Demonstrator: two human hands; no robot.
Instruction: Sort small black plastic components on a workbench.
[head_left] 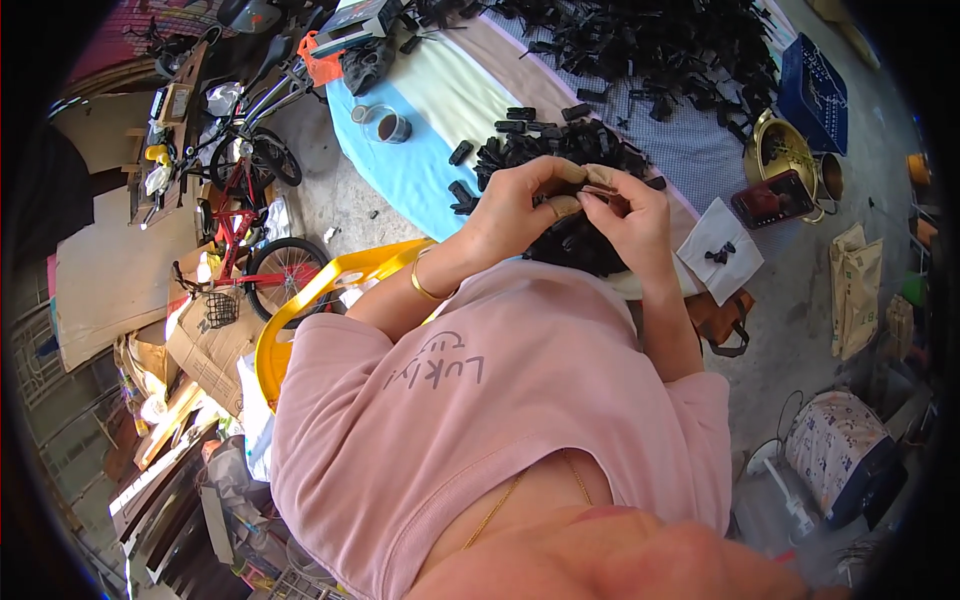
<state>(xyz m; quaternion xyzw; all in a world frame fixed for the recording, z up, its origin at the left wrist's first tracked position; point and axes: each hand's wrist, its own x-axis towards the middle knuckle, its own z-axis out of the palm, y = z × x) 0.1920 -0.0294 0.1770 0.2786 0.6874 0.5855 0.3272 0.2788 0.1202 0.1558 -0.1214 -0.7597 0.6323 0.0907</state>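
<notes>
Both hands pinch one small black part

Left hand (515, 205) and right hand (630, 215) meet, fingertips clamped on a small black part (600, 190) above the black pile (560, 145) at the mat's (420, 110) near edge; glass jar (385, 125) well apart.

Floor: bare grey concrete (330, 190), lit by bright daylight.
Floor covering: a striped cloth (440, 100) in blue, cream and brown, spread flat.
Left side: a red bicycle (235, 215) beside flattened cardboard (110, 270).
Right side: a blue crate (812, 95), a brass bowl (775, 150), and a paper bag (855, 290).
</notes>
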